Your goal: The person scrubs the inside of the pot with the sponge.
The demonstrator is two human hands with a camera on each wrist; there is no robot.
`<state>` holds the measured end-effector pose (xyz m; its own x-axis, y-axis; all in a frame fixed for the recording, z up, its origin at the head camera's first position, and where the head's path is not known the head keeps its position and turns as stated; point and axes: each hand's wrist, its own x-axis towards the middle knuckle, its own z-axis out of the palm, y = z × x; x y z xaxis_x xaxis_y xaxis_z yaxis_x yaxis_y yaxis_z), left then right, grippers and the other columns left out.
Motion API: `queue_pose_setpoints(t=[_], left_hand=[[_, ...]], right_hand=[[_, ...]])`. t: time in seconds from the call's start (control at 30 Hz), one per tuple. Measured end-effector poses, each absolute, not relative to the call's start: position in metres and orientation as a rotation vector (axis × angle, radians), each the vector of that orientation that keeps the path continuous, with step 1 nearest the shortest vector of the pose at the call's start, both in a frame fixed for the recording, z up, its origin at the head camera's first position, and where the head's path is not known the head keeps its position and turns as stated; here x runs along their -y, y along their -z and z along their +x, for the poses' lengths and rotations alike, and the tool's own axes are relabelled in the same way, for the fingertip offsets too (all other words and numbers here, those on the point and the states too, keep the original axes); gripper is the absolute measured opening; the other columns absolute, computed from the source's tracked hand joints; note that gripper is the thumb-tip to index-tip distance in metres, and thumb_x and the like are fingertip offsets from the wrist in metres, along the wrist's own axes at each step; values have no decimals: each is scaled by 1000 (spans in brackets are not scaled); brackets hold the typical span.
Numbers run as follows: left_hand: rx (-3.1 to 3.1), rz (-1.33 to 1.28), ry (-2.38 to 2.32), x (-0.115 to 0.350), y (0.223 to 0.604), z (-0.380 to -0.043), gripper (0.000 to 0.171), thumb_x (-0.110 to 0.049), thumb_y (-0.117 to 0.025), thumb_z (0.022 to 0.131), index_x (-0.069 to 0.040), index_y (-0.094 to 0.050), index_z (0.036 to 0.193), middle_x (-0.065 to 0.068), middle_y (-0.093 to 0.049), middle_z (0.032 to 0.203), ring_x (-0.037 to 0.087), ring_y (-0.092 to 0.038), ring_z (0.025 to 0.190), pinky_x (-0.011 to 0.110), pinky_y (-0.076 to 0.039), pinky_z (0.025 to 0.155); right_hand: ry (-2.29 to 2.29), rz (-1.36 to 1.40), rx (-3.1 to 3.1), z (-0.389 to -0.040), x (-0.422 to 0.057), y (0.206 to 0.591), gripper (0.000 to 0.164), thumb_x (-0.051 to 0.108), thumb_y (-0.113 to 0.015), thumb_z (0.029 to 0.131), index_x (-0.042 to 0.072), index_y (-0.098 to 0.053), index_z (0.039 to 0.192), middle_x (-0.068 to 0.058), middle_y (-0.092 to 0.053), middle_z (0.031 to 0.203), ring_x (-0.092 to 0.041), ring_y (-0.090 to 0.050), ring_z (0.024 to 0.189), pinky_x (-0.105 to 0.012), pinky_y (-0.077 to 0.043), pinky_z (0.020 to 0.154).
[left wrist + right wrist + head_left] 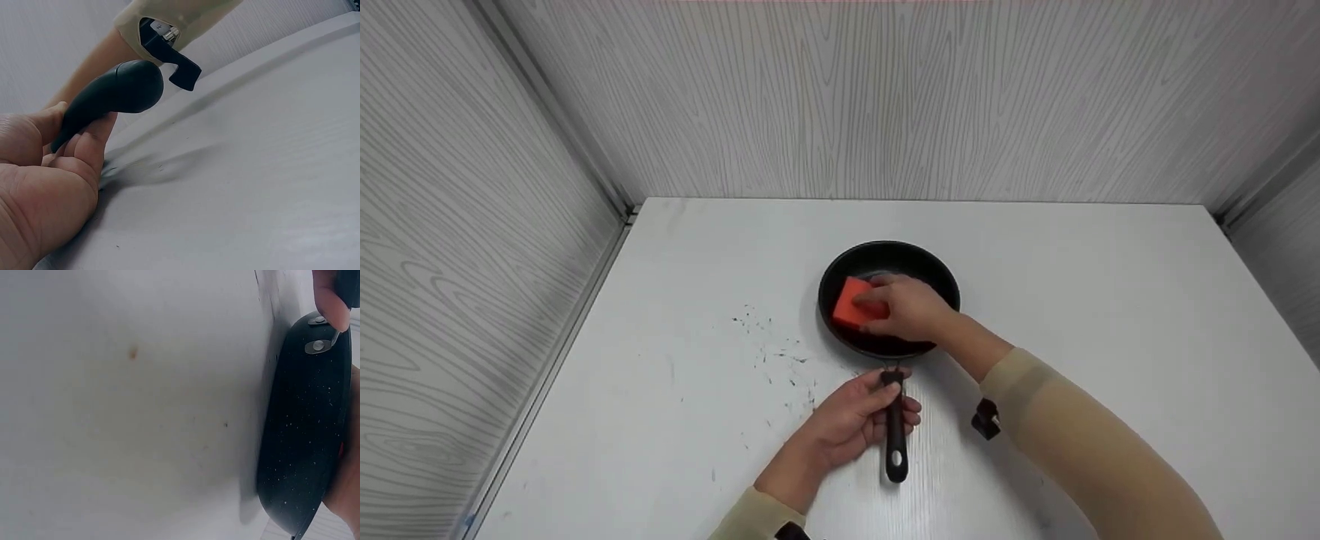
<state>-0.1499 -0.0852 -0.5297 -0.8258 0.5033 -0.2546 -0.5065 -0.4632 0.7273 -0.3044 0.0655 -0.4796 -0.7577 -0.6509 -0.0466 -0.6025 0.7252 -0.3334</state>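
A black frying pan (911, 259) sits on the white table, its handle (895, 442) pointing toward me. My left hand (851, 420) grips that handle close to the pan, thumb on top and fingers curled underneath. In the left wrist view the rounded handle end (138, 87) sticks out past the left hand (50, 191). Inside the pan my right hand (911, 307) holds an orange-red sponge (851, 304) against the left part of the inner surface. The right wrist view shows the speckled outer side of the pan (304, 422); only a sliver of sponge appears there.
Small dark specks and scratches (780, 356) mark the white table (697, 262) left of the pan. Pale wood-grain panels stand at the back (840, 97) and the left (457, 262). A black wrist mount (986, 418) hangs from the right sleeve.
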Motion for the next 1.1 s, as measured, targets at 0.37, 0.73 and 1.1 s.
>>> queue_pose_setpoints(t=[0.37, 0.73, 1.1], left_hand=[[-1102, 11, -2289, 85, 529, -150, 40, -13, -55, 112, 1, -48, 148, 18, -72, 105, 22, -76, 94, 38, -63, 91], [-1111, 1, -2293, 84, 529, -149, 41, -12, -53, 112, 3, -47, 150, 16, -72, 104, 21, -75, 93, 36, -64, 89], [-1093, 5, -2296, 84, 529, -149, 39, -11, -53, 112, 2, -47, 149, 16, -72, 104, 22, -75, 93, 36, -63, 89]], right_hand=[[433, -953, -2823, -307, -62, 481, 52, 47, -77, 96, 26, -69, 143, -14, -53, 157, -35, -51, 142, -52, -43, 118], [419, -948, -2865, -310, -64, 482, 50, 47, -78, 96, 23, -72, 140, -16, -55, 153, -38, -56, 136, -53, -48, 113], [402, -863, -2873, -312, -65, 481, 50, 46, -77, 97, 23, -71, 141, -18, -56, 153, -38, -57, 134, -54, -50, 111]])
